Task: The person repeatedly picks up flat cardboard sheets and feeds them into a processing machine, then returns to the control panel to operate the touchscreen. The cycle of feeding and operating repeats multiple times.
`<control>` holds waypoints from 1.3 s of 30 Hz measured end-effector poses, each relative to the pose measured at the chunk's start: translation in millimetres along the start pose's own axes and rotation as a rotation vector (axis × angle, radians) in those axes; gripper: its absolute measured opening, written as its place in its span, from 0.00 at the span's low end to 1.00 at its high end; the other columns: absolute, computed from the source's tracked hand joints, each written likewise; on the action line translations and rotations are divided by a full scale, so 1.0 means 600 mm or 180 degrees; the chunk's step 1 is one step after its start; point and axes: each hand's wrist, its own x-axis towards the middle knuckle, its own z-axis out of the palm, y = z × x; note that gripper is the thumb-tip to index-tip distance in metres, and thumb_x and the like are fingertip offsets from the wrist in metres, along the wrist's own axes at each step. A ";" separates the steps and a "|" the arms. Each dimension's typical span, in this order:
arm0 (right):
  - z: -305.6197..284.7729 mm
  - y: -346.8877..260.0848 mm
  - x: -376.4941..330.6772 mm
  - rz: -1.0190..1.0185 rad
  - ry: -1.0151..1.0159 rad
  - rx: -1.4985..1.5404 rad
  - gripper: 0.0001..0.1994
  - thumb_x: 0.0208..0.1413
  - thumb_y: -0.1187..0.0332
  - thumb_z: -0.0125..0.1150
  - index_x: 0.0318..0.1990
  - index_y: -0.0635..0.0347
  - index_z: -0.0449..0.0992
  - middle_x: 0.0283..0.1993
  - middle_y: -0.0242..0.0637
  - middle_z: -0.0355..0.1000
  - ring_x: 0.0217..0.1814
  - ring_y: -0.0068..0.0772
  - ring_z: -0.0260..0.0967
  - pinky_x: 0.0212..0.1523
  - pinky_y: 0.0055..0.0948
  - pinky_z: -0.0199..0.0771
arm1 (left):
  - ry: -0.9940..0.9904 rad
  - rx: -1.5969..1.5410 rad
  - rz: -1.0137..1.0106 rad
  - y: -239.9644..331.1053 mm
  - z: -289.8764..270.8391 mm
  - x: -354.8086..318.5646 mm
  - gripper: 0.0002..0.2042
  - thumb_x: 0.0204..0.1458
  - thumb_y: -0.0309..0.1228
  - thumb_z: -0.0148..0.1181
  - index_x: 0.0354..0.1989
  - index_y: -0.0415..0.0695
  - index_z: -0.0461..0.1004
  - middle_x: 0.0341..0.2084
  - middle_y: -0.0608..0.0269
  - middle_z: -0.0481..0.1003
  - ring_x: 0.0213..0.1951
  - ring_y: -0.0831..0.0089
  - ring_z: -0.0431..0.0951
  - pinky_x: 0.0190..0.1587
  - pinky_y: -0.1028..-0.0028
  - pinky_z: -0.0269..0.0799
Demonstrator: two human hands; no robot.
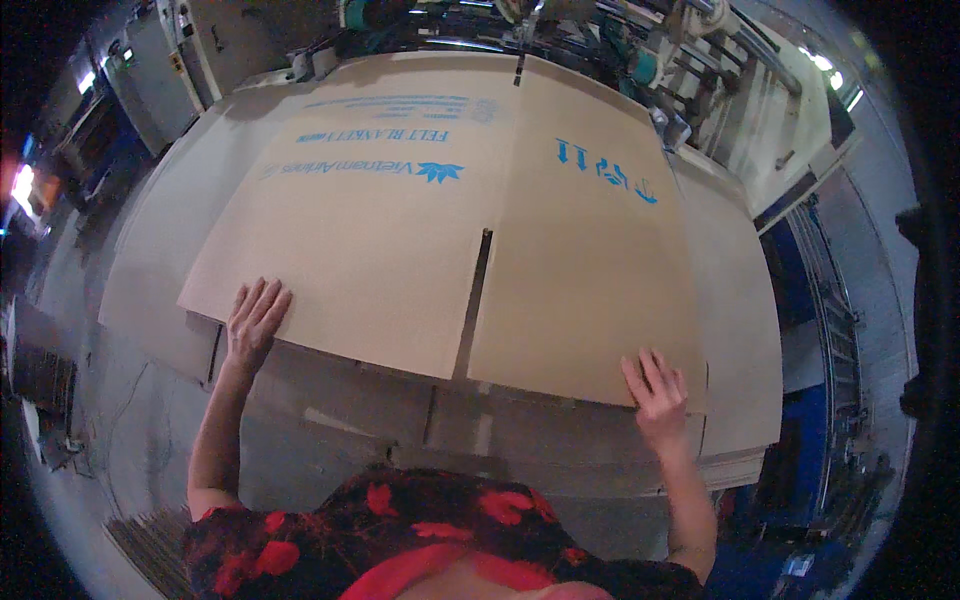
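Note:
A wide brown cardboard box blank (370, 250), printed in blue and cut with a dark slot, lies in front of me with its far side by a machine. My left hand (258, 322) is at its near left edge, four fingers on top and the thumb out of sight. At the near right edge, my right hand (657, 398) has its fingers over the top in the same way, thumb hidden too. Both hands appear to hold the edge between fingers and thumb. Beneath is a larger pale cardboard sheet (738, 330), showing at both sides and along the shaded front.
The machine (700, 50), with rollers and metal bars, stands across the far side. Grey panels (245, 45) rise at the far left. A stack of cardboard edges (150, 550) is low at the left. Railings and blue parts (805, 400) run along the right.

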 end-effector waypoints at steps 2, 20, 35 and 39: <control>0.004 0.005 0.007 0.0036 0.0004 0.0080 0.17 0.48 0.70 0.54 0.48 0.45 0.73 0.51 0.39 0.67 0.52 0.45 0.65 0.43 0.45 0.67 | -0.0081 0.0167 -0.0182 0.010 -0.001 0.001 0.17 0.45 0.25 0.52 0.46 0.50 0.72 0.47 0.61 0.71 0.50 0.58 0.70 0.54 0.55 0.60; 0.076 0.063 0.034 0.0240 0.0284 0.0133 0.25 0.44 0.79 0.52 0.50 0.40 0.72 0.51 0.32 0.68 0.53 0.33 0.64 0.45 0.38 0.61 | -0.0814 -0.0097 -0.0157 0.006 -0.005 0.029 0.25 0.46 0.26 0.48 0.56 0.52 0.62 0.56 0.65 0.63 0.57 0.58 0.63 0.58 0.57 0.56; 0.099 0.118 0.064 0.0561 0.0052 0.0534 0.25 0.47 0.78 0.50 0.52 0.36 0.70 0.55 0.28 0.64 0.58 0.34 0.60 0.51 0.46 0.60 | -0.0544 0.0187 0.0443 0.005 -0.026 0.068 0.21 0.47 0.27 0.47 0.53 0.48 0.66 0.50 0.60 0.69 0.50 0.56 0.69 0.52 0.61 0.65; 0.112 0.111 0.079 0.0393 -0.0052 0.0460 0.24 0.48 0.78 0.49 0.52 0.37 0.70 0.55 0.29 0.65 0.58 0.37 0.60 0.53 0.47 0.59 | -0.0512 0.0181 0.0708 0.006 -0.017 0.080 0.21 0.46 0.27 0.48 0.53 0.45 0.65 0.50 0.60 0.68 0.50 0.57 0.70 0.52 0.63 0.66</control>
